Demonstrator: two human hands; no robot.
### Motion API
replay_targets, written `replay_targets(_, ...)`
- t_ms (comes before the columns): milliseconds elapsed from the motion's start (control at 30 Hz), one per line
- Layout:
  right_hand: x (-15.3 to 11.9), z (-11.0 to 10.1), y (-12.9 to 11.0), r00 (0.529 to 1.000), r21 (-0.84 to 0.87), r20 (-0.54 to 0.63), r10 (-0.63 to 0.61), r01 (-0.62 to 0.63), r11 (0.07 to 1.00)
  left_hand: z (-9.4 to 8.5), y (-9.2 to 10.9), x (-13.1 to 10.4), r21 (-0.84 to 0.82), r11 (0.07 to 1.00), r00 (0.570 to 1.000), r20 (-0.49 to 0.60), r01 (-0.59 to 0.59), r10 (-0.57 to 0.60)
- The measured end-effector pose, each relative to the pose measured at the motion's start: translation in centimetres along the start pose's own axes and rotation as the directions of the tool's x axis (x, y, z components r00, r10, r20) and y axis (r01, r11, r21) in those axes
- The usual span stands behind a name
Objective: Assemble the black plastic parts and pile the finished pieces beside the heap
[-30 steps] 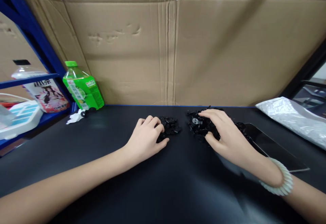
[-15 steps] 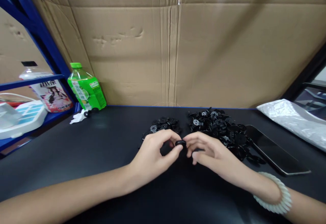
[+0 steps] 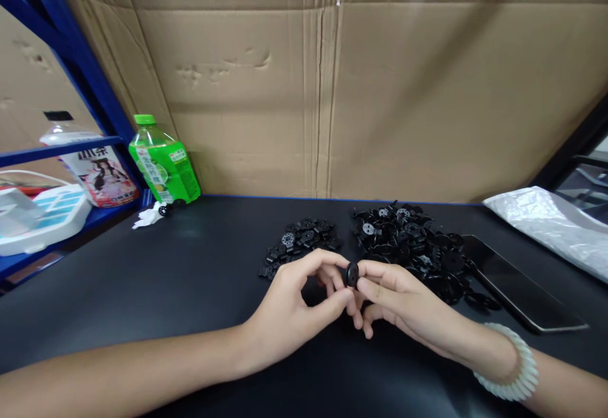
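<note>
A small round black disc (image 3: 352, 274) with little holes stands on edge between my hands, its flat face turned partly toward me. My right hand (image 3: 403, 294) pinches it between thumb and forefinger. On the other side, my left hand (image 3: 301, 297) has its fingers curved and its thumb apart; the forefinger tip comes up to the disc's edge, and I cannot tell how firmly it touches. Behind my left hand lies a smaller heap of black disc-shaped parts (image 3: 307, 239). A larger heap of black parts (image 3: 413, 231) spreads behind my right hand.
A dark phone (image 3: 520, 285) lies right of the larger heap, with a silvery plastic bag (image 3: 546, 218) beyond it. A green bottle (image 3: 166, 161) and white tissue (image 3: 149, 215) stand at the back left, near a blue shelf (image 3: 107, 209). Cardboard (image 3: 247, 101) walls the back.
The disc has gone from my left finger and thumb into my right pinch and turned from lying flat to standing on edge. The left thumb has come away from it.
</note>
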State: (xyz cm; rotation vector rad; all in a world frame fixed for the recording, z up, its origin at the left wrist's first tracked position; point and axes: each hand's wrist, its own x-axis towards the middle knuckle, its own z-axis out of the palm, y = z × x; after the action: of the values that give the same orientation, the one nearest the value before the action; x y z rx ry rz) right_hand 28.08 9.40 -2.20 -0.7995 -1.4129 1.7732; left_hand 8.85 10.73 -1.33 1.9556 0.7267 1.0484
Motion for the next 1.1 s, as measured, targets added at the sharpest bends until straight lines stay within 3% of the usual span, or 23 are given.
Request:
replay_targets(133, 0.0, -0.2, 0.4, 0.994, 0.010, 0.092, 0.054, -0.055, 0.998, -0.1, -0.4, 0.0, -0.088, 0.996, 0.999, -0.032, 0.015, -0.018)
replay_targets(300, 0.0, -0.1, 0.5, 0.991, 0.070, 0.081, 0.102, -0.108, 0.992, 0.0, -0.5, -0.2, -0.120, 0.992, 0.998, -0.024, 0.051, -0.054)
replay_targets(433, -0.2, 0.1, -0.2, 0.991, 0.188, 0.096, 0.096, -0.113, 0.976, 0.2, -0.4, -0.3, -0.019, 0.999, 0.999, -0.019, -0.034, 0.033)
replay_targets(633, -0.2, 0.4, -0.1, 0.974, 0.187, 0.206, 0.095, -0.134, 0.973, 0.7, -0.4, -0.3, 0.004, 0.989, 0.989, 0.028, -0.146, 0.145)
replay_targets(767, -0.1, 0.4, 0.1, 0.966, 0.222, 0.237, 0.098, -0.153, 0.963, 0.9, -0.5, -0.4, -0.002, 0.988, 0.988, 0.027, -0.153, 0.153)
replay_targets(967, 0.1, 0.8, 0.3, 0.972, 0.246, 0.205, 0.117, -0.167, 0.955, 1.4, -0.7, -0.5, 0.017, 0.989, 0.989, 0.019, -0.149, 0.149)
replay_targets(1100, 0.2, 1.4, 0.6, 0.980, 0.284, 0.135, 0.144, -0.177, 0.942, 1.9, -0.8, -0.9, 0.119, 0.978, 0.984, -0.035, -0.170, 0.176)
